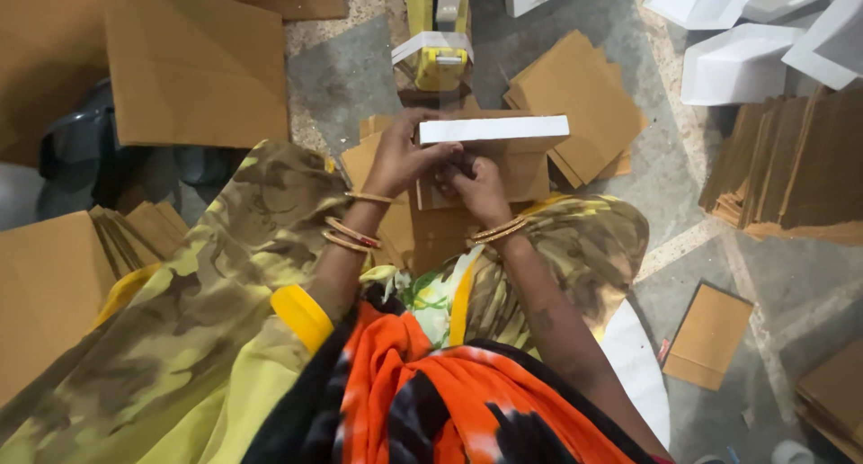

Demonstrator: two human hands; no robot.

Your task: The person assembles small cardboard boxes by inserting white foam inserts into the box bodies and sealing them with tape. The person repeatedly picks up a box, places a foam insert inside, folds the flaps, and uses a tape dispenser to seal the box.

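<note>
Head view: both my hands work at a small box on my lap.
From the left, my left hand (400, 158) curls its fingers over the box (490, 154) under its white lid (494, 129); my right hand (481, 187) pinches the box's near edge, fingers pressed together. Beyond the fingertips sits a yellow tape gun (438, 50); right of them, card sheets (580, 100).

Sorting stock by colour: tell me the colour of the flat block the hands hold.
White. The flat block shows best in the head view, above brown cardboard.
</note>
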